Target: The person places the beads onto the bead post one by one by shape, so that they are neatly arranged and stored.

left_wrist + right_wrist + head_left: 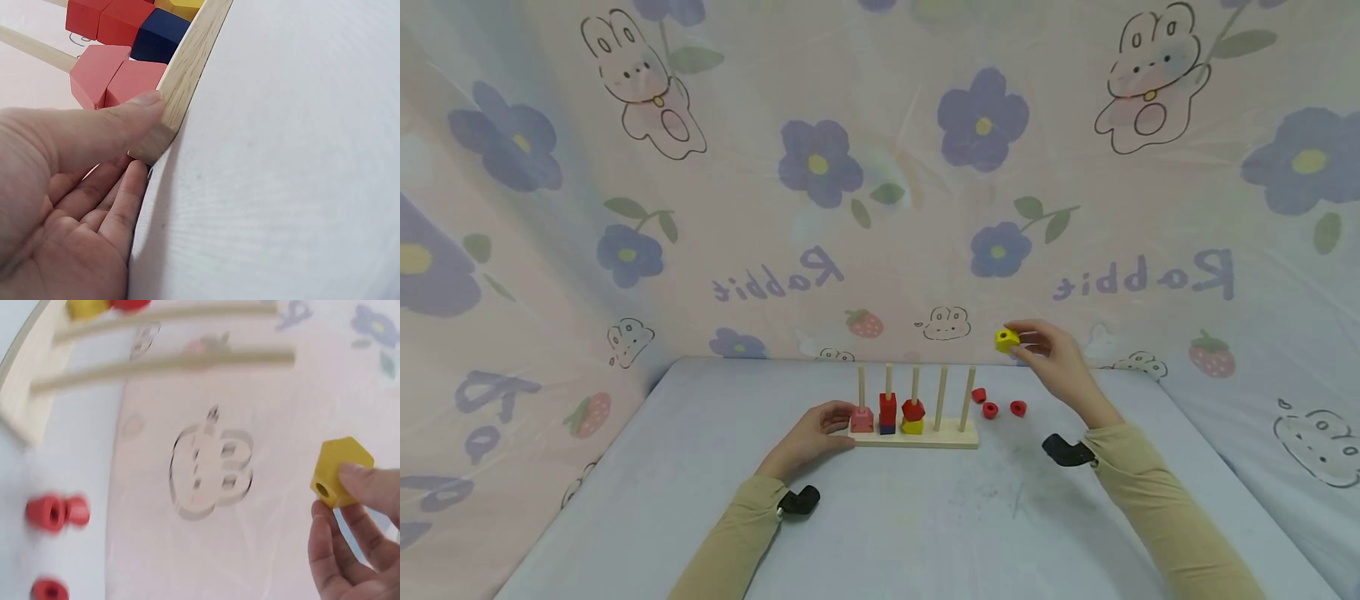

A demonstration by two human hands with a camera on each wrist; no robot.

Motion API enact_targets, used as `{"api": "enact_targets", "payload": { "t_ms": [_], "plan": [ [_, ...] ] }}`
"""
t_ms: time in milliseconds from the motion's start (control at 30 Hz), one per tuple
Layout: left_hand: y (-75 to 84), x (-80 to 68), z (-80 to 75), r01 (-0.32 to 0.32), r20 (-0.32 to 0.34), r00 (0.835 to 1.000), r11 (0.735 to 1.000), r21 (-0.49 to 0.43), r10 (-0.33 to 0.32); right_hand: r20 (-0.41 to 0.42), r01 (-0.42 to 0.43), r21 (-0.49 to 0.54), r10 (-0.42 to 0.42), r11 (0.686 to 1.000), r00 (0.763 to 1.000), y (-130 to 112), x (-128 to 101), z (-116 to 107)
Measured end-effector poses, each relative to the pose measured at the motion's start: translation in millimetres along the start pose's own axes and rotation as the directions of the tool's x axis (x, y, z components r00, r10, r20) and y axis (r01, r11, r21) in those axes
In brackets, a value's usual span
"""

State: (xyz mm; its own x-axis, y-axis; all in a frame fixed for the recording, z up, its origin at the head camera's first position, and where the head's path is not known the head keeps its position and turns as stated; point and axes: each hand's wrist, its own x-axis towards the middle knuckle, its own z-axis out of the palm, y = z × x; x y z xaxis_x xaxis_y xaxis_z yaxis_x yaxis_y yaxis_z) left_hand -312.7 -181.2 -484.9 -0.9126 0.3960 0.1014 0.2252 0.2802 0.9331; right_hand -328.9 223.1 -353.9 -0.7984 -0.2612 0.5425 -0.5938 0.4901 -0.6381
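Presently the right hand (1051, 357) pinches a yellow bead (1007, 340) between thumb and fingertips, raised above and right of the peg rack (917, 437). The left hand (811, 435) grips the rack's left end, thumb on top of the base, fingers under its corner. Three red beads (997, 407) lie on the table (925, 517) just right of the rack. The bead appears to be light, rigid painted wood, hexagonal and bored through; it is best held on its flat faces, leaving the hole clear.

I see peg rack (917, 437) mid-table; left hand (808, 435) at its left end; beads (997, 407) right; right hand (1054, 354) above them, holding block (1007, 340).
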Motion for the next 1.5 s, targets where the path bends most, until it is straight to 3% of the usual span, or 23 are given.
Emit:
{"api": "enact_targets", "payload": {
  "t_ms": [133, 267, 400, 567, 800, 933, 1033, 1167, 1267, 1500],
  "plan": [
    [1.1, -0.8, 0.1, 0.007, 0.003, 1.0, 1.0, 0.004, -0.007, 0.013, 0.005, 0.172, -0.007, 0.985, 1.0, -27, 6, 18],
    [1.2, -1.2, 0.4, 0.025, 0.002, 1.0, 1.0, 0.01, -0.025, 0.079, -0.008, 0.274, -0.014, 0.962, 0.997, -58, 8, 36],
    [0.5, -0.5, 0.5, 0.023, 0.003, 1.0, 1.0, 0.005, -0.023, 0.122, -0.013, 0.257, -0.019, 0.966, 0.992, -86, 7, 50],
    [0.6, -0.1, 0.3, 0.015, -0.003, 1.0, 1.0, 0.002, -0.015, 0.118, 0.008, 0.217, -0.034, 0.976, 0.992, -98, 7, 69],
    [-2.6, 1.8, 1.9, -0.018, -0.006, 1.0, 1.0, -0.015, 0.018, 0.109, 0.029, 0.21, -0.053, 0.977, 0.993, -96, 7, 88],
    [11.4, -3.9, 2.8, -0.028, 0.003, 1.0, 1.0, -0.009, 0.028, 0.118, -0.018, 0.217, -0.008, 0.976, 0.993, -94, 5, 95],
    [20.6, -7.5, 1.9, -0.029, 0.017, 0.999, 0.999, -0.019, 0.029, 0.113, -0.069, 0.213, 0.046, 0.975, 0.993, -77, 3, 106],
    [8.0, -2.9, 1.0, -0.03, 0.014, 0.999, 0.999, -0.037, 0.031, 0.096, -0.123, 0.196, 0.106, 0.973, 0.99, -53, -2, 120],
    [-1.9, 0.9, 1.2, -0.025, 0.003, 1.0, 0.999, -0.034, 0.025, 0.085, -0.16, 0.202, 0.145, 0.966, 0.986, -50, -8, 124],
    [-1.1, 0.8, 0.5, -0.024, 0.003, 1.0, 1.0, -0.021, 0.024, 0.07, -0.24, 0.259, 0.229, 0.936, 0.971, -38, -20, 137]
  ]
}}
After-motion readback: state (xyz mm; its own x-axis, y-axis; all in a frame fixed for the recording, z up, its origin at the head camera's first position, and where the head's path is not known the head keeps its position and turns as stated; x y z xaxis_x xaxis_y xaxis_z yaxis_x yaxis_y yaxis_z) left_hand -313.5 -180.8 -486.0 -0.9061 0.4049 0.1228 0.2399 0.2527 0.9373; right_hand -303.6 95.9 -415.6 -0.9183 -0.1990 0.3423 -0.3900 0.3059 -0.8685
